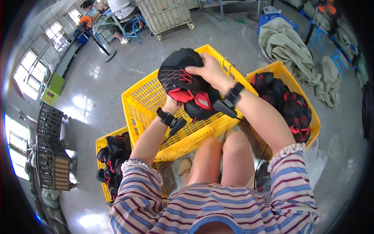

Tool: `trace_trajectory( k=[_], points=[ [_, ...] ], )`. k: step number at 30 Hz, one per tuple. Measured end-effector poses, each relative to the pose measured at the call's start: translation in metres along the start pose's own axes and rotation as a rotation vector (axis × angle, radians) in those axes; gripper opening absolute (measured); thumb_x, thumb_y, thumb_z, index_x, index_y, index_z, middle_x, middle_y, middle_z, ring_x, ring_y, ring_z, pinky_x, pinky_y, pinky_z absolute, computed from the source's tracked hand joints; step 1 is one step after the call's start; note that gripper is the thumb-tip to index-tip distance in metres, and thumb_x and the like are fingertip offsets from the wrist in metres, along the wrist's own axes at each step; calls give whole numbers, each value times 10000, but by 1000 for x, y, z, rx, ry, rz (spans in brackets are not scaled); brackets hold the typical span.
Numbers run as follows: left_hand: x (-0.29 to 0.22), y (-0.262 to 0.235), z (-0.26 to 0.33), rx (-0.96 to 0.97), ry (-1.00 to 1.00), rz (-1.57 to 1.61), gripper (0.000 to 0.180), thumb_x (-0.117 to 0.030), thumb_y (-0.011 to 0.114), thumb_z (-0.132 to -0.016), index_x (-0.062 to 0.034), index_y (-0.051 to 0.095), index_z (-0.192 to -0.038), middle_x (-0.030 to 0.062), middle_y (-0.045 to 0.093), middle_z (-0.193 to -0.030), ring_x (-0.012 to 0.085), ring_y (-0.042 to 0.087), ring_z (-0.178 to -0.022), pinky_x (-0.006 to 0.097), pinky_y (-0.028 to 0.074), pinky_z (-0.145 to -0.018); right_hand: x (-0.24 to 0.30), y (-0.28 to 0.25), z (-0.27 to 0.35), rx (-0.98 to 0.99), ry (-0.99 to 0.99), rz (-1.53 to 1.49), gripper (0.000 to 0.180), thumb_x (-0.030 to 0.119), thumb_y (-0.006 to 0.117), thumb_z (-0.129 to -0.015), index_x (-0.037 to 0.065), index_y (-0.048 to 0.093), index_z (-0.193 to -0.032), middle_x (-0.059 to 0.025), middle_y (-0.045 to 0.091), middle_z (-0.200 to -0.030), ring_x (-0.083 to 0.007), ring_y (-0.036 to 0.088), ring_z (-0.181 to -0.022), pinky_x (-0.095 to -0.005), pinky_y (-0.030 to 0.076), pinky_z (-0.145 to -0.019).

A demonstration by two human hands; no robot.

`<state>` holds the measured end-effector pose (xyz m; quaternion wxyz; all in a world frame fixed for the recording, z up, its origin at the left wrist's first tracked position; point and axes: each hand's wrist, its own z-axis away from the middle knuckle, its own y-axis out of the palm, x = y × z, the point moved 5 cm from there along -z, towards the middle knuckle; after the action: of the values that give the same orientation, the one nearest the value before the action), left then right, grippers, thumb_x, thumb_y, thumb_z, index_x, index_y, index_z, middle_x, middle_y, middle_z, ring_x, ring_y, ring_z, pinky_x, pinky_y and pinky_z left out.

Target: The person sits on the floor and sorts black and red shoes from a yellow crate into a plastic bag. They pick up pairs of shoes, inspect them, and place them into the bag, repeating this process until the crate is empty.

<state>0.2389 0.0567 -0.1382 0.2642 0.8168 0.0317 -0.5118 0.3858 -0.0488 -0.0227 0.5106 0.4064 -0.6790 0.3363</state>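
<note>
So both hands are on a black and red shoe (pixel 183 84), held up in the air right over the big yellow crate (pixel 144 101) in the middle. The right hand (pixel 208 72) sits on top of it, fingers curled down over the upper edge near the rounded black toe end, so the shoe hangs mostly below and to the left of those fingers. The left hand (pixel 171 105) comes up from underneath and is mostly hidden behind the shoe, so I can't really tell how those fingers are set, just that the hand is pressed up against the underside. Both wrists have a black band with a little device on it.

Around that: a second yellow crate (pixel 280 72) off to the right stuffed with more black and red shoes (pixel 286 105), and a third yellow crate (pixel 100 144) at lower left also holding a pile of them. The person is sitting, bare knees just under the middle crate, striped top. Olive green fabric (pixel 288 46) is heaped on the floor at upper right.
</note>
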Motion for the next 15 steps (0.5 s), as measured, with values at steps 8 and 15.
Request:
trace_trajectory(
  k=[8, 15],
  points=[
    [-49, -35, 77, -615, 23, 572, 432, 144, 481, -806, -63, 528, -1183, 99, 609, -1174, 211, 584, -1099, 337, 466, -936, 28, -22, 59, -93, 92, -1089, 354, 257, 512, -959, 35, 525, -1235, -121, 571, -1242, -275, 539, -1150, -451, 411, -1016],
    [-65, -24, 126, -422, 268, 769, 335, -132, 476, -921, -56, 529, -1243, 93, 581, -1236, 211, 551, -1114, 341, 426, -1005, -20, 55, 131, 268, 266, -1119, 400, 228, 573, -919, -12, 520, -1235, -144, 623, -1160, -257, 624, -1028, -395, 506, -926]
  ],
)
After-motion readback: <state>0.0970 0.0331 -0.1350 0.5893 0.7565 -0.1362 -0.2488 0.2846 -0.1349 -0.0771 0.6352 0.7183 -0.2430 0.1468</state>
